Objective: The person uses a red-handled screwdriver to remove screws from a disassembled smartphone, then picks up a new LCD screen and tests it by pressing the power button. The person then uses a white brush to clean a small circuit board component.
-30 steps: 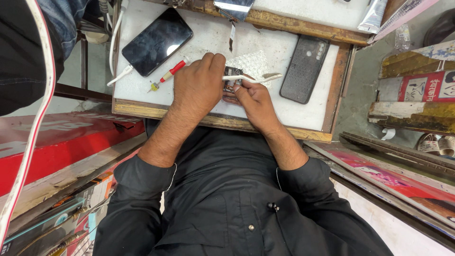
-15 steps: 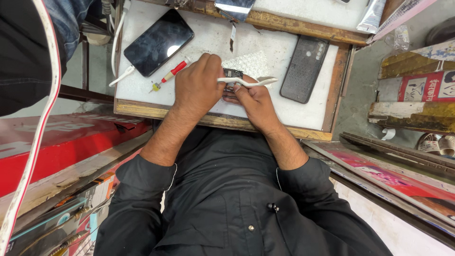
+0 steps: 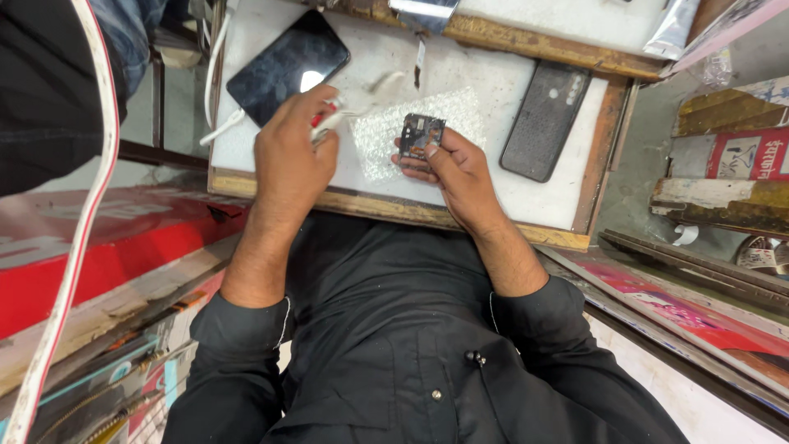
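Observation:
My left hand [image 3: 288, 156] is closed around a white tweezer-like tool [image 3: 366, 94], blurred by motion, and rests over a red-handled screwdriver [image 3: 316, 117] beside a dark phone [image 3: 288, 66] lying screen up. My right hand [image 3: 460, 177] pinches a small dark phone circuit board [image 3: 421, 136] and holds it just above a clear textured sheet [image 3: 382, 144] on the white work mat [image 3: 493, 90]. The two hands are apart, about a hand's width.
A black phone back cover [image 3: 546, 119] lies right of my right hand. The mat sits in a wooden frame [image 3: 394, 210]. A white cable [image 3: 215, 62] runs down the left edge. Red boards [image 3: 99, 263] and stacked boxes [image 3: 740, 156] flank the bench.
My left hand has left the circuit board and swung left with the white tool to the red screwdriver. My right hand keeps the board, now uncovered.

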Available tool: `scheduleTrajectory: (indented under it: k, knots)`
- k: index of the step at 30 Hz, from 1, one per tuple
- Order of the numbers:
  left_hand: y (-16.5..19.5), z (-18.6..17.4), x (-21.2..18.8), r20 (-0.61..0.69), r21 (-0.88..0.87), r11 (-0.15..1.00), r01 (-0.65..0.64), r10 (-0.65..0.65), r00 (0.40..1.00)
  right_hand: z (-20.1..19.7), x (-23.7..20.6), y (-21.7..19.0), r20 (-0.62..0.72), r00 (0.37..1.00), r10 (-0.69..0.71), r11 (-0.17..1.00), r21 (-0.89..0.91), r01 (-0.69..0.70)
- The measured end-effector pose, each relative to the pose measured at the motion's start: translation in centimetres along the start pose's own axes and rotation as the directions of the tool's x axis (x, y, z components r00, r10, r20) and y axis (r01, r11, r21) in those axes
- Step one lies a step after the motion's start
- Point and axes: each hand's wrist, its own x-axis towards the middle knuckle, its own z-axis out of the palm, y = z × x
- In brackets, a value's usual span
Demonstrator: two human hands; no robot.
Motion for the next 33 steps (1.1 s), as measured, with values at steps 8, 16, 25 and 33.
scheduleTrajectory:
  k: [8, 16, 25, 33]
  knots:
    - [-1.6, -0.3, 3.9, -0.013, 0.394, 0.918, -0.033, 0.041, 0.999, -0.3, 0.1, 0.0, 0.026, 0.999, -0.02, 0.999, -0.033, 0.021]
    - [-4.0, 1.6, 6.7, 0.059, 0.475, 0.88, -0.019, -0.01, 0.998, -1.3, 0.3, -0.1, 0.038, 0.999, -0.016, 0.999, -0.051, 0.018]
    - [-3.2, -0.3, 4.4, 0.002, 0.481, 0.875, -0.056, 0.063, 0.998, -0.9, 1.1, -0.4, 0.027, 1.0, -0.003, 1.0, -0.025, 0.004]
    - [1.0, -0.9, 2.1, 0.171, 0.425, 0.905, 0.019, -0.101, 0.98, -2.2, 1.3, 0.8, 0.022, 0.999, 0.025, 0.998, -0.052, -0.024]
